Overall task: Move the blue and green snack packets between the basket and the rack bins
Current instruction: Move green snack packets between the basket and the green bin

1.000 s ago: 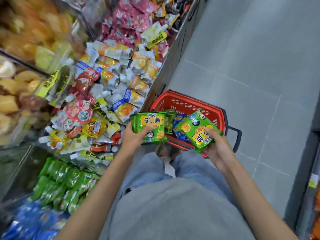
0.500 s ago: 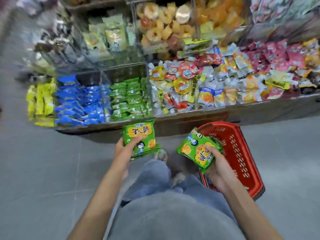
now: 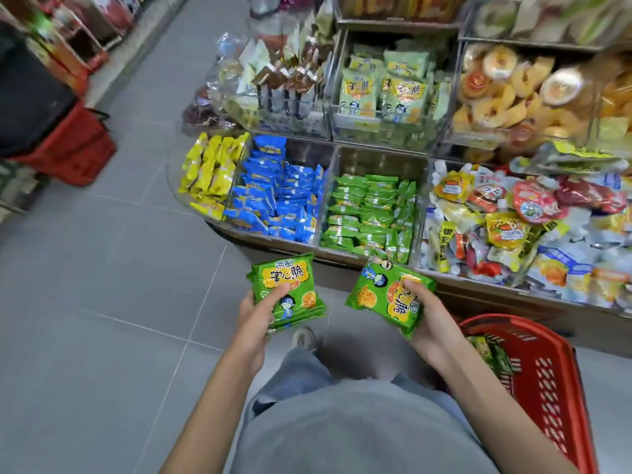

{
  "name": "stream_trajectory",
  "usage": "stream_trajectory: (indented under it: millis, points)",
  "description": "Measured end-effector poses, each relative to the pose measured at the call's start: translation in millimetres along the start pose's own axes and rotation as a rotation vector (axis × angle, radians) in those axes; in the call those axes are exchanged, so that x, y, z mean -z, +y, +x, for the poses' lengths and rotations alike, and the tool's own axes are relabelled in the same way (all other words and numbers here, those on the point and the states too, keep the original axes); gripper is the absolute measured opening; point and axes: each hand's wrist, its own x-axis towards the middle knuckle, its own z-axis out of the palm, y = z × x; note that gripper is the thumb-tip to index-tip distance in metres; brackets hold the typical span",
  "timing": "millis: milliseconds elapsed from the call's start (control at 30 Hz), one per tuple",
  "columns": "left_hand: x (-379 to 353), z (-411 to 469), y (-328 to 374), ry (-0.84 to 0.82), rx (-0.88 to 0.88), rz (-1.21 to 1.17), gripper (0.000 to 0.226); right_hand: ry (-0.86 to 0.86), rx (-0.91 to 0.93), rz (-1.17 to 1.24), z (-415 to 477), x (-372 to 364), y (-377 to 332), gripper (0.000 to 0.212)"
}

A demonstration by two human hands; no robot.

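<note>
My left hand (image 3: 254,319) grips a small stack of green snack packets (image 3: 285,292), thumb on top. My right hand (image 3: 429,323) holds another green packet stack (image 3: 383,295), thumb across its face. Both are held just in front of the rack's low edge. Straight ahead is the bin of green packets (image 3: 369,213), with the bin of blue packets (image 3: 280,196) to its left. The red basket (image 3: 554,388) stands on the floor at my lower right, with a few green packets (image 3: 492,357) inside.
A bin of yellow packets (image 3: 212,172) sits left of the blue one, and mixed snacks (image 3: 526,220) fill the bin on the right. Upper bins hold more goods. Another red basket (image 3: 71,145) stands on the grey floor at the far left.
My view has swung from the basket to face the rack bins. Both hands have kept their green packets and carried them away from the basket toward the green bin.
</note>
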Motion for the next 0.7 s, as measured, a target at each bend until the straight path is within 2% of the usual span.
stream_trajectory:
  millis: [233, 333, 400, 467, 533, 567, 633, 700]
  points:
    - [17, 70, 65, -0.11, 0.013, 0.13, 0.023, 0.06, -0.081, 0.077, 47, -77, 5, 0.017]
    - [11, 100, 82, -0.137, 0.026, 0.181, 0.036, 0.068, -0.129, 0.023, 62, -93, -2, 0.019]
    - [3, 120, 90, -0.139, 0.036, 0.203, 0.045, 0.12, -0.072, -0.012, 78, -98, -9, 0.033]
    - [-7, 140, 95, -0.138, 0.049, 0.223, 0.058, 0.213, 0.009, -0.055, 100, -100, -22, 0.058]
    - [-19, 158, 100, -0.135, 0.074, 0.231, 0.075, 0.282, 0.035, -0.206, 127, -100, -42, 0.084]
    - [-26, 167, 101, -0.125, 0.077, 0.233, 0.077, 0.29, 0.05, -0.28, 143, -99, -53, 0.088]
    - [-41, 186, 104, -0.093, 0.091, 0.237, 0.065, 0.305, 0.089, -0.407, 178, -100, -79, 0.087]
    - [-56, 202, 107, -0.097, 0.12, 0.219, 0.037, 0.39, 0.161, -0.671, 213, -103, -103, 0.075]
